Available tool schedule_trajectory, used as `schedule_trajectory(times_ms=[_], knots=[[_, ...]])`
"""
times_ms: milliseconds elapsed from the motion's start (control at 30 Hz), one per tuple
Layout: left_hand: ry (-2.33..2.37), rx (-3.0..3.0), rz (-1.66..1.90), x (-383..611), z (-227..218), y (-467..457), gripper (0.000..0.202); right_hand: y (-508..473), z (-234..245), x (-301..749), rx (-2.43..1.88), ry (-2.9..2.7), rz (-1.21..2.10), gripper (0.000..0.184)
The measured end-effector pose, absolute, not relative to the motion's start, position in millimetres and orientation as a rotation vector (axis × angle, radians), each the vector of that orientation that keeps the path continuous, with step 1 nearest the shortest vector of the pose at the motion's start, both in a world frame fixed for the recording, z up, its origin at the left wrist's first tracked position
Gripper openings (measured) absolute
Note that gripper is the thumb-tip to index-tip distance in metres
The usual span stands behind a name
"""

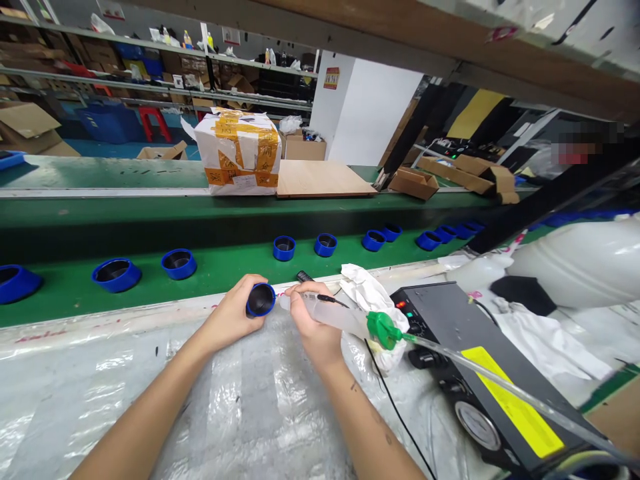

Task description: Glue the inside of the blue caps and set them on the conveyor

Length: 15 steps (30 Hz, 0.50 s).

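My left hand (234, 313) grips a round blue cup-like part (261, 300) with a black inside, its open side tilted toward me. In my right hand (316, 323) is a translucent dispensing syringe (345, 319), with a green cap (385, 330) at its back end and a clear hose running off to the lower right. The syringe's tip points left at the rim of the blue part; whether they touch, I cannot tell. A small black switch on a cable (327, 299) lies along the barrel under my fingers.
Several similar blue parts (284, 248) sit along the green conveyor belt (225, 267) beyond my hands. On the right stand a dark dispenser box (480, 360) with a gauge, white cloths (367, 287) and a large white container (585, 267). A taped carton (240, 153) rests on the ledge behind.
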<state>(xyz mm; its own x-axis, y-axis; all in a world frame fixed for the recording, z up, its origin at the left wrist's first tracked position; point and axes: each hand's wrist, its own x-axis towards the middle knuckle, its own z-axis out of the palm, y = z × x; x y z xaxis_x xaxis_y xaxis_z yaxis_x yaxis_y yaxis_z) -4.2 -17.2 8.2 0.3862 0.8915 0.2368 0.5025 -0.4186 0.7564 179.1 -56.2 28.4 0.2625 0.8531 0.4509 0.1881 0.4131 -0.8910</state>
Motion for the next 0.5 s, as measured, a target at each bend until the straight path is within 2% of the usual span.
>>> schedule_trajectory(times_ms=[500], knots=[[1.190, 2.038, 0.867, -3.2, 7.5, -16.0, 0.055, -54.5, 31.5, 176.9, -1.055, -1.272, 0.673, 0.007]])
